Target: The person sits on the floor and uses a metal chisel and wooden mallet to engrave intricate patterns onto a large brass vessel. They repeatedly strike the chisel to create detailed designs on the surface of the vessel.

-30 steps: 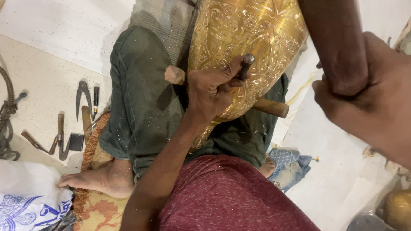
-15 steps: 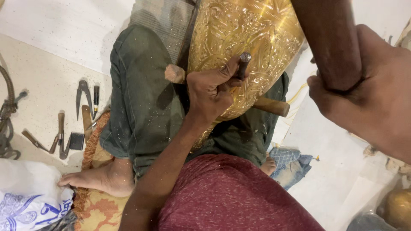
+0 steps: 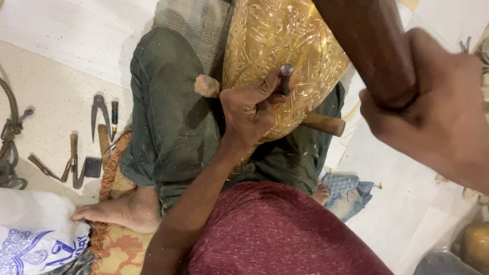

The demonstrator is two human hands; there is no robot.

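Head view: left hand [image 3: 249, 109] grip holds one punch [image 3: 285, 77] on one brass vessel [image 3: 285, 46]; right hand [image 3: 438, 112] grip clenches one wooden mallet [image 3: 372, 46].

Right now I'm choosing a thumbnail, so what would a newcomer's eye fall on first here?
The big golden engraved vessel resting across the person's lap, top centre. On it, the left hand pinches a small metal punch against the pattern, while the right hand grips a thick wooden handle close to the camera. Hand tools lie scattered on the floor, left.

Glossy embossed brass vessel [image 3: 285, 56], wooden mallet [image 3: 374, 51]
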